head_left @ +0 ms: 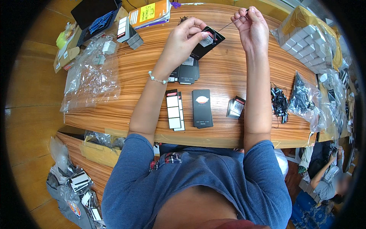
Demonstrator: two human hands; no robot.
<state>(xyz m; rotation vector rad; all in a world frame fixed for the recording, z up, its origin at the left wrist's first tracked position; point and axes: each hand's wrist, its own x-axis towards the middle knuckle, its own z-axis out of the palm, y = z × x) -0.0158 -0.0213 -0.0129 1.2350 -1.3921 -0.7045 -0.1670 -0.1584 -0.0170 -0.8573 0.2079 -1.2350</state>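
Note:
Near the far side of the table, my left hand (187,38) pinches a black hang tag (201,52) with a smaller white label on its face. A thin dark string (225,27) runs taut from the tag to my right hand (251,30), whose fingertips are closed on its end. Below my left hand lies a pile of black tags (187,75), partly covered by the wrist. Closer to me are strips of white stickers (173,112), a stack of black logo tags (202,108) and a small stack of barcode tags (237,107).
Right of my right forearm lie a tangle of black strings (280,103) and a clear bag of black strings (300,91). Beyond is a carton of white bundles (305,42). Clear plastic (91,84), a tag stack (131,38) and an orange folder (148,14) occupy the left. Another person (328,177) sits lower right.

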